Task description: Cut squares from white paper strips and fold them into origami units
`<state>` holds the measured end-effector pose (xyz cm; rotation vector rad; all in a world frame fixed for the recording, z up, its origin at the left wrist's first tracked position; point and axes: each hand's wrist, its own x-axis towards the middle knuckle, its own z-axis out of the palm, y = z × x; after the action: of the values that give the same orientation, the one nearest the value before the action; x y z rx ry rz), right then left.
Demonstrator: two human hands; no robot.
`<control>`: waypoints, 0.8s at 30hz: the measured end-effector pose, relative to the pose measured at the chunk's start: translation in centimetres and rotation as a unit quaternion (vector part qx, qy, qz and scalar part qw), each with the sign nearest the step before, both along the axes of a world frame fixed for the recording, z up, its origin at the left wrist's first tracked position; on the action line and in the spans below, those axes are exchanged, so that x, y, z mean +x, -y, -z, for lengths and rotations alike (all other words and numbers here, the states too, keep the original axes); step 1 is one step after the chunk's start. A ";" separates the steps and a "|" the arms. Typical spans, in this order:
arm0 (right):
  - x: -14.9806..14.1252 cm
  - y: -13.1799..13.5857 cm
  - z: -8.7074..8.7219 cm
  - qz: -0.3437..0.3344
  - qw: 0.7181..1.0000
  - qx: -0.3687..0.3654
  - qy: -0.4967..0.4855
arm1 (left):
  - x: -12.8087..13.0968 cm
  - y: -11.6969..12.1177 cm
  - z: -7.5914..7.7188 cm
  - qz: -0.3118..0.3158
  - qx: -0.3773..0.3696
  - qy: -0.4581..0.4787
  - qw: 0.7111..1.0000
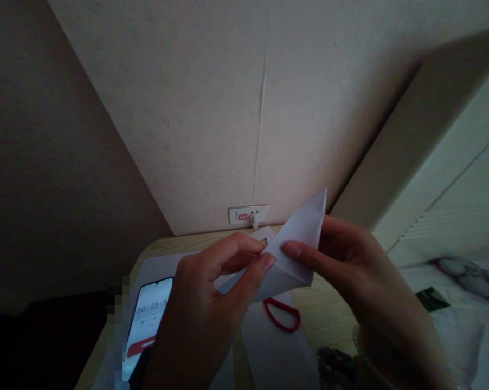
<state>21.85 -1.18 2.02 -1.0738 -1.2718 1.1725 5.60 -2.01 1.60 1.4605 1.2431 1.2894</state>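
A white piece of folded paper [295,271] is held up between my two hands over a small wooden table. Its pointed corner sticks up on the right, and a crease runs across its lower part. My left hand [224,287] pinches the left part of the paper between thumb and fingers. On the other side, my right hand [346,260] grips the paper with the thumb flat on its near face and the fingers behind, mostly hidden. Just below the paper lies a red loop-shaped handle [283,315]; the rest of that item cannot be made out.
A phone [147,319] showing a running timer lies at the left, partly behind my left forearm. White sheets [275,346] cover parts of the wooden table [315,300]. A wall socket [248,215] with a plug sits at the table's back edge. White cabinet panels stand to the right.
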 end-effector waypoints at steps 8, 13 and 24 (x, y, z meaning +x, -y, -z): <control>0.0 0.1 0.0 -0.002 1.000 0.004 -0.011 | 0.1 0.1 0.0 0.007 -0.006 0.005 1.000; 0.0 0.0 0.0 0.000 1.000 0.005 0.001 | 0.2 0.1 0.0 0.014 -0.018 -0.002 1.000; 1.2 0.1 0.0 -0.029 0.994 0.014 0.101 | 0.0 -0.1 -0.7 -0.077 -0.033 0.038 0.996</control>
<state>23.08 -1.27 2.07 -1.1646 -1.4802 1.1065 5.61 -1.95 2.26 1.2784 1.3567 1.3791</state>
